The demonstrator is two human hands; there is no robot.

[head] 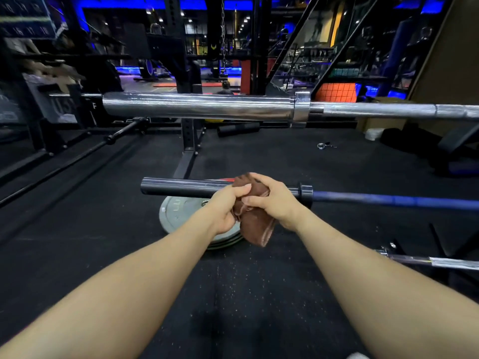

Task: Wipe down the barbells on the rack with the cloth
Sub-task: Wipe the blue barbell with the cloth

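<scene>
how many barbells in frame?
4. A chrome barbell across the upper middle; a black and blue barbell below it, where both hands hold the cloth; a black one at left; one end at lower right. More may be hidden.

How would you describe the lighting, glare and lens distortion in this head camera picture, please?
Head view: dim gym with blue light strips in the background; bright glare streaks on the chrome barbell sleeve; wide-angle stretch enlarges the forearms at the bottom edge; both hands and the brown cloth look sharp, the left background smeared.
</scene>
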